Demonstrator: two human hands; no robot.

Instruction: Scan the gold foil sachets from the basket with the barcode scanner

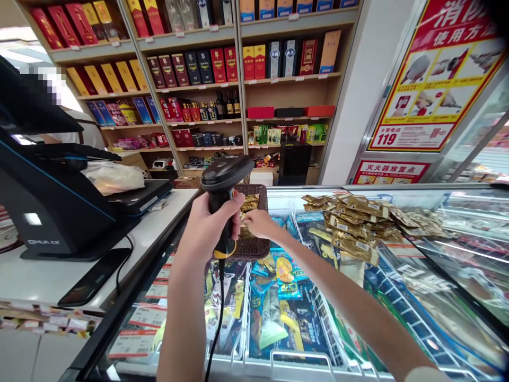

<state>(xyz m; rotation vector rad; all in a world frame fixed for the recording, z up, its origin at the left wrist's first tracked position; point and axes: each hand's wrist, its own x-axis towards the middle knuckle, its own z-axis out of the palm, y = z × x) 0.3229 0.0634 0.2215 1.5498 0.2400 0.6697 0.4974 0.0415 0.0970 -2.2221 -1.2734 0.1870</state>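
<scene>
My left hand (pixel 207 225) is wrapped round the grip of a black handheld barcode scanner (pixel 225 175), held upright, its cable (pixel 221 297) running down in front of me. Beyond it is a brown woven basket (pixel 250 249) with gold foil packets (pixel 250 201) in it, partly hidden by the scanner and my hands. My right hand (pixel 257 223) reaches into the basket with curled fingers, closed at the edge of a gold packet. A heap of similar gold packets (pixel 353 217) lies to the right on the freezer's glass top.
Below the basket, a chest freezer (pixel 234 366) holds bagged ice treats between white wire dividers (pixel 318 302). At left, a counter (pixel 159 228) carries a black checkout terminal (pixel 59 196) and a phone (pixel 93 276). Shelves of boxed bottles (pixel 191 69) line the back.
</scene>
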